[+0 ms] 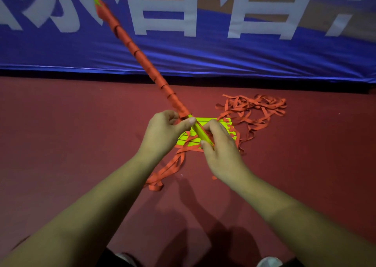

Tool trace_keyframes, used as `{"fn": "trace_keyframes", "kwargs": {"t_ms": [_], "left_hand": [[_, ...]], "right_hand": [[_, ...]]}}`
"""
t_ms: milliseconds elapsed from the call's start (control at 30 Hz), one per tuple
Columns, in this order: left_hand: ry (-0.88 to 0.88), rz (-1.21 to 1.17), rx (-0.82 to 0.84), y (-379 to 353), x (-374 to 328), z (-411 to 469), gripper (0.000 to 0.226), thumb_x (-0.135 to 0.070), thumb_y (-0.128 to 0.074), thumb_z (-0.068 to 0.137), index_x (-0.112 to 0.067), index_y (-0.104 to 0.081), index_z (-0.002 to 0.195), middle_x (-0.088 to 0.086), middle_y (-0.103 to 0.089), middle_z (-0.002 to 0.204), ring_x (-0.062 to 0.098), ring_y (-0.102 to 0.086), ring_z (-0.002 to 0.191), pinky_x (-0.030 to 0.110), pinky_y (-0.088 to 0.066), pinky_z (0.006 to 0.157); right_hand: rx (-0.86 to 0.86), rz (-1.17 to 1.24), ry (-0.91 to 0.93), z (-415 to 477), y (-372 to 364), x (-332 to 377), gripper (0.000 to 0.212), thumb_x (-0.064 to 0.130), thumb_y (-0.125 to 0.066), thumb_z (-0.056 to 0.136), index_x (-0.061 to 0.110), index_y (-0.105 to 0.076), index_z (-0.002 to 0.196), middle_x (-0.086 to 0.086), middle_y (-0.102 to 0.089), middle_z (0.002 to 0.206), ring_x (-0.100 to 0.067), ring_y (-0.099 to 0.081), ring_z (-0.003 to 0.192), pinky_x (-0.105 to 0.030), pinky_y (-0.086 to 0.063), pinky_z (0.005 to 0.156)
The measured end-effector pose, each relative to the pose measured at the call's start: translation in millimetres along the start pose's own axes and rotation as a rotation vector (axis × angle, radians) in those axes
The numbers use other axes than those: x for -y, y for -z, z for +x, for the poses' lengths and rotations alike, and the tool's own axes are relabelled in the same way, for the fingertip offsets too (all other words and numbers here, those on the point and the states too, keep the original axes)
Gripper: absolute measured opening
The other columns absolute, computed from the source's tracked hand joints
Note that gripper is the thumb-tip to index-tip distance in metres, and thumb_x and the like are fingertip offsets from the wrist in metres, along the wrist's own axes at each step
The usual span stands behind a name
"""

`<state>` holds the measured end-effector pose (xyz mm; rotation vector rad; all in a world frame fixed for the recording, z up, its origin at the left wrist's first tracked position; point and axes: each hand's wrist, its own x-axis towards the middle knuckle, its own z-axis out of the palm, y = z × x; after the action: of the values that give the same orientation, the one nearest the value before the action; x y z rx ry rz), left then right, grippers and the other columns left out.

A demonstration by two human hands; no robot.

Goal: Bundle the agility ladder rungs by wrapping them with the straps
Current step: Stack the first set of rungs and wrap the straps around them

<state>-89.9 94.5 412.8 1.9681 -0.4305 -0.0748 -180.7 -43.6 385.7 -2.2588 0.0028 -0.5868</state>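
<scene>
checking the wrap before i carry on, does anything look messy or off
The loose orange webbing straps lie in a tangled heap on the red floor, right of the flat yellow plastic rungs; that could snag. The strap-wrapped yellow rung bundle is bare yellow at its near end, where the left hand and right hand grip it.

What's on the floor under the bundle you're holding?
A flat stack of yellow rungs, loose orange straps across and beside it. The left hand and right hand cover its middle, so the rung count is hidden.
</scene>
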Motion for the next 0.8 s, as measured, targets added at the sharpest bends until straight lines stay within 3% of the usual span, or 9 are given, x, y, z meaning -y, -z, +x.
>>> {"fn": "trace_keyframes", "kwargs": {"t_ms": [100, 167, 267, 367, 433, 533, 633, 800], "left_hand": [[0.024, -0.141, 0.084, 1, -2, 0, 0.015, -0.026, -0.072, 0.087, -0.015, -0.065, 0.079, -0.014, -0.051, 0.051, -0.001, -0.039, 0.046, 0.022, -0.032, 0.049], [0.058, -0.230, 0.109, 1, -3, 0, 0.004, -0.011, -0.067, 0.088, -0.010, -0.065, 0.085, -0.014, -0.046, 0.050, 0.005, -0.036, 0.050, 0.024, -0.031, 0.050], [0.076, -0.307, 0.147, 6, -3, 1, 0.005, -0.002, -0.064, 0.084, -0.007, -0.064, 0.085, -0.012, -0.046, 0.054, 0.009, -0.033, 0.052, 0.023, -0.029, 0.050], [0.023, -0.400, 0.325, 16, -4, 5, 0.015, -0.008, -0.065, 0.077, -0.003, -0.065, 0.092, -0.004, -0.049, 0.066, 0.008, -0.033, 0.054, 0.020, -0.028, 0.050], [-0.017, -0.404, 0.400, 18, -5, 5, 0.021, -0.009, -0.065, 0.078, 0.001, -0.064, 0.097, 0.004, -0.054, 0.078, 0.010, -0.037, 0.060, 0.022, -0.030, 0.054], [-0.026, -0.320, 0.397, 17, -7, 4, 0.024, -0.005, -0.069, 0.084, 0.002, -0.064, 0.107, 0.006, -0.062, 0.090, 0.013, -0.044, 0.067, 0.029, -0.035, 0.059], [-0.035, -0.179, 0.266, 16, -7, 5, 0.014, -0.008, -0.070, 0.087, -0.007, -0.069, 0.101, -0.001, -0.066, 0.080, 0.004, -0.045, 0.057, 0.021, -0.037, 0.053], [0.037, -0.246, 0.260, 9, -6, 5, 0.010, -0.007, -0.057, 0.096, -0.003, -0.065, 0.100, 0.001, -0.069, 0.075, 0.011, -0.044, 0.054, 0.021, -0.041, 0.052]], "right_hand": [[0.001, 0.008, 0.005, -2, -4, 1, 0.020, 0.002, -0.060, 0.085, 0.011, -0.051, 0.100, -0.001, -0.044, 0.100, -0.007, -0.040, 0.085, -0.006, -0.031, 0.077], [0.010, 0.059, -0.043, -1, -7, 0, 0.013, 0.016, -0.062, 0.088, 0.012, -0.054, 0.097, 0.000, -0.044, 0.100, -0.003, -0.044, 0.084, -0.004, -0.031, 0.079], [0.031, 0.299, -0.247, 6, -3, 2, 0.012, 0.030, -0.060, 0.091, 0.018, -0.058, 0.094, 0.002, -0.054, 0.091, -0.004, -0.052, 0.071, -0.018, -0.041, 0.069], [0.151, 0.763, -0.513, 12, 12, 2, 0.020, 0.012, -0.064, 0.091, 0.015, -0.054, 0.108, -0.006, -0.063, 0.087, -0.024, -0.063, 0.064, -0.038, -0.054, 0.063], [0.339, 0.949, -0.547, 12, 21, 5, 0.015, 0.008, -0.059, 0.091, 0.005, -0.056, 0.106, -0.015, -0.066, 0.084, -0.029, -0.067, 0.061, -0.042, -0.058, 0.062], [0.352, 0.999, -0.483, 9, 23, 7, 0.018, 0.000, -0.053, 0.093, -0.004, -0.055, 0.110, -0.017, -0.068, 0.086, -0.029, -0.070, 0.067, -0.041, -0.060, 0.064], [0.267, 0.979, -0.442, 10, 22, 4, 0.020, -0.003, -0.051, 0.094, -0.007, -0.051, 0.114, -0.015, -0.069, 0.086, -0.029, -0.071, 0.067, -0.039, -0.061, 0.062], [0.175, 0.830, -0.394, 10, 18, 0, 0.011, -0.002, -0.053, 0.095, -0.004, -0.050, 0.105, -0.014, -0.067, 0.085, -0.026, -0.069, 0.059, -0.038, -0.058, 0.058]]}}
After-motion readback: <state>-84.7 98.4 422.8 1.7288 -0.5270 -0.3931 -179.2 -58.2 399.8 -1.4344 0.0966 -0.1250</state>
